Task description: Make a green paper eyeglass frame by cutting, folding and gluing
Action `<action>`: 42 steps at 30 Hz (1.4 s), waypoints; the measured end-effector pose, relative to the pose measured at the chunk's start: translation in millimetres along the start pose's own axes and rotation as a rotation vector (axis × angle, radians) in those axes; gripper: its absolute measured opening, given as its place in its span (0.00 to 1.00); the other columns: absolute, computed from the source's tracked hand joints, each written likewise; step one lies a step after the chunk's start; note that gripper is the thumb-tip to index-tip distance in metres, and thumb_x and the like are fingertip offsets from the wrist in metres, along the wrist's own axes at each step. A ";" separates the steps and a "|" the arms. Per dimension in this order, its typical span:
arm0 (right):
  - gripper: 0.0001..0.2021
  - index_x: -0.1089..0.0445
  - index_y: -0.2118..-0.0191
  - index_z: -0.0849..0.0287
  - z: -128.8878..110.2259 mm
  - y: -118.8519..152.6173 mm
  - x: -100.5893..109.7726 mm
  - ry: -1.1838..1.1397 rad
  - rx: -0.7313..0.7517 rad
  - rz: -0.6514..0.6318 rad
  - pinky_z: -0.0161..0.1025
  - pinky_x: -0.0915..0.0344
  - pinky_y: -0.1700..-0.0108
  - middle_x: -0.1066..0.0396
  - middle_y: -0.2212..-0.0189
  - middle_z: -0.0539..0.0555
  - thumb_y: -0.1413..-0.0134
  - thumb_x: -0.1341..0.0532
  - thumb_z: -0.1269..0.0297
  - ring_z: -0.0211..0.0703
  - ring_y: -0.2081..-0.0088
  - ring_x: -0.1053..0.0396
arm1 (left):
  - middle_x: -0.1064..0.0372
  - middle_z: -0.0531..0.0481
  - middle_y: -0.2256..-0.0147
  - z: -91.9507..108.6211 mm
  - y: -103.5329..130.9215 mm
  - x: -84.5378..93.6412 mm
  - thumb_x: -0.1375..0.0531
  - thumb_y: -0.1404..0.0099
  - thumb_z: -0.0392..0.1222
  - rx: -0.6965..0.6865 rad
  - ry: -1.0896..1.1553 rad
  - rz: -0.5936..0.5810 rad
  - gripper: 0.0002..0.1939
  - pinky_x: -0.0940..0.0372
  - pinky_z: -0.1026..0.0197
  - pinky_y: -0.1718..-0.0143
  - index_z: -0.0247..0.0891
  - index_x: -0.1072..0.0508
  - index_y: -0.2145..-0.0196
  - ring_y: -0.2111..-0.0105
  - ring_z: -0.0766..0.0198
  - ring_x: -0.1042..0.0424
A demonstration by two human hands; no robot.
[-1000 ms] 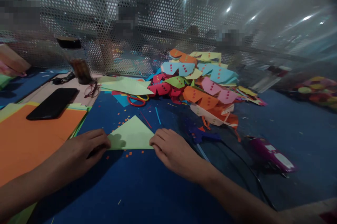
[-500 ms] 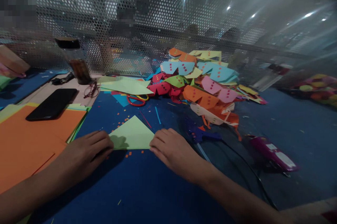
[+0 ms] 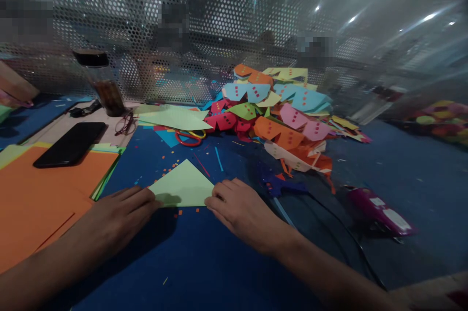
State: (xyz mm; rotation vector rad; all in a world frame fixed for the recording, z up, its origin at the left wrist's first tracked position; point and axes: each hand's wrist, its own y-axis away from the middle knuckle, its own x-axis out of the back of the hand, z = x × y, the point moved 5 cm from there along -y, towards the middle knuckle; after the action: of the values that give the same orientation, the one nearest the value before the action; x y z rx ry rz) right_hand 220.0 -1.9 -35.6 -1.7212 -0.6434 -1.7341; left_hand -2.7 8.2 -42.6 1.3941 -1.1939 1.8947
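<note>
A pale green sheet of paper [image 3: 186, 184], folded into a triangle, lies on the blue table with its point facing away from me. My left hand [image 3: 126, 211] is closed at its left corner, fingers pressed together on the paper. At the right corner my right hand [image 3: 239, 206] has its fingers curled, thumb and fingertips pinching the paper's edge. Both corners are covered by my fingers. Small orange paper squares [image 3: 198, 210] lie just below the folded edge, and more are scattered beyond the left slope.
Orange paper sheets [image 3: 54, 189] carry a black phone [image 3: 71, 144]. Behind are a jar [image 3: 107, 91], eyeglasses [image 3: 125, 123], red-handled scissors [image 3: 188, 139] and a pile of colourful cut paper pieces [image 3: 281, 121]. A blue glue gun [image 3: 281, 185] with a cord and a purple pouch [image 3: 380, 211] lie right.
My left hand has shifted slightly, its fingers now flatter on the left corner. The right hand has hardly moved, and the folded paper stays in place.
</note>
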 end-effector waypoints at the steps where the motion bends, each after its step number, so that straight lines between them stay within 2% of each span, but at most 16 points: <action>1: 0.03 0.29 0.59 0.59 -0.4 0.0 0.2 0.005 0.006 0.006 0.42 0.46 0.61 0.29 0.62 0.54 0.36 0.40 0.71 0.45 0.61 0.35 | 0.26 0.47 0.61 1.2 0.5 0.0 0.53 0.24 0.35 -0.014 -0.012 -0.022 0.15 0.32 0.59 0.64 0.39 0.27 0.52 0.64 0.61 0.27; 4: 0.03 0.29 0.59 0.59 -1.4 -0.1 0.8 0.016 0.020 0.020 0.42 0.46 0.61 0.29 0.62 0.55 0.35 0.41 0.71 0.45 0.62 0.36 | 0.26 0.46 0.61 2.2 2.0 -2.3 0.54 0.27 0.31 -0.036 -0.061 -0.079 0.20 0.32 0.58 0.66 0.40 0.31 0.43 0.65 0.59 0.27; 9: 0.03 0.29 0.59 0.59 -2.2 -0.1 1.6 0.022 0.019 0.019 0.42 0.46 0.61 0.29 0.62 0.54 0.34 0.41 0.70 0.45 0.63 0.36 | 0.27 0.46 0.62 0.3 3.7 -7.7 0.50 0.30 0.29 -0.022 -0.098 -0.108 0.20 0.34 0.58 0.67 0.40 0.29 0.45 0.66 0.58 0.29; 17: 0.03 0.30 0.59 0.59 -4.7 0.3 2.1 0.045 0.028 0.038 0.42 0.45 0.61 0.29 0.62 0.54 0.35 0.41 0.71 0.45 0.62 0.36 | 0.26 0.44 0.59 3.7 3.1 -9.5 0.51 0.30 0.28 -0.032 -0.088 -0.080 0.19 0.32 0.59 0.64 0.38 0.28 0.48 0.62 0.57 0.28; 21: 0.01 0.31 0.60 0.59 -4.7 0.6 2.3 0.044 0.023 0.045 0.43 0.43 0.60 0.29 0.62 0.53 0.36 0.40 0.71 0.46 0.62 0.36 | 0.26 0.44 0.58 4.9 3.4 -11.5 0.49 0.31 0.28 -0.033 -0.112 -0.107 0.19 0.33 0.58 0.65 0.38 0.28 0.48 0.62 0.56 0.28; 27: 0.02 0.31 0.60 0.59 -6.4 0.1 2.9 0.048 0.025 0.038 0.44 0.41 0.59 0.29 0.62 0.53 0.36 0.39 0.71 0.46 0.62 0.35 | 0.26 0.46 0.60 9.3 -1.9 -9.3 0.49 0.31 0.27 -0.048 -0.127 -0.121 0.23 0.36 0.58 0.66 0.42 0.32 0.42 0.64 0.58 0.29; 31: 0.01 0.30 0.60 0.59 -7.2 -0.3 4.0 0.043 0.023 0.043 0.44 0.41 0.59 0.29 0.62 0.53 0.35 0.40 0.70 0.46 0.62 0.35 | 0.27 0.47 0.60 10.5 -5.1 -10.1 0.46 0.33 0.27 -0.043 -0.151 -0.164 0.24 0.38 0.59 0.65 0.43 0.32 0.42 0.63 0.57 0.29; 38: 0.05 0.30 0.55 0.58 -8.3 -0.9 3.2 0.029 0.038 0.057 0.43 0.42 0.61 0.29 0.63 0.53 0.35 0.40 0.70 0.47 0.62 0.36 | 0.29 0.46 0.59 10.2 -4.7 -19.4 0.45 0.37 0.25 -0.033 -0.173 -0.221 0.29 0.39 0.56 0.64 0.45 0.33 0.41 0.64 0.55 0.31; 42: 0.07 0.31 0.52 0.58 -10.7 -1.9 3.7 0.019 0.042 0.031 0.43 0.42 0.60 0.29 0.60 0.55 0.34 0.41 0.71 0.47 0.60 0.36 | 0.31 0.46 0.60 10.9 -5.2 -24.4 0.46 0.40 0.24 -0.039 -0.245 -0.238 0.35 0.41 0.54 0.64 0.48 0.37 0.37 0.64 0.53 0.32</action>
State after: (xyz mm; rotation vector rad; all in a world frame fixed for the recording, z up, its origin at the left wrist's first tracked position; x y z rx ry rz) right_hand 211.2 -8.5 -32.2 -1.6753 -0.6370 -1.7026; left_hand 15.5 3.8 -62.5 1.7025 -1.1102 1.5649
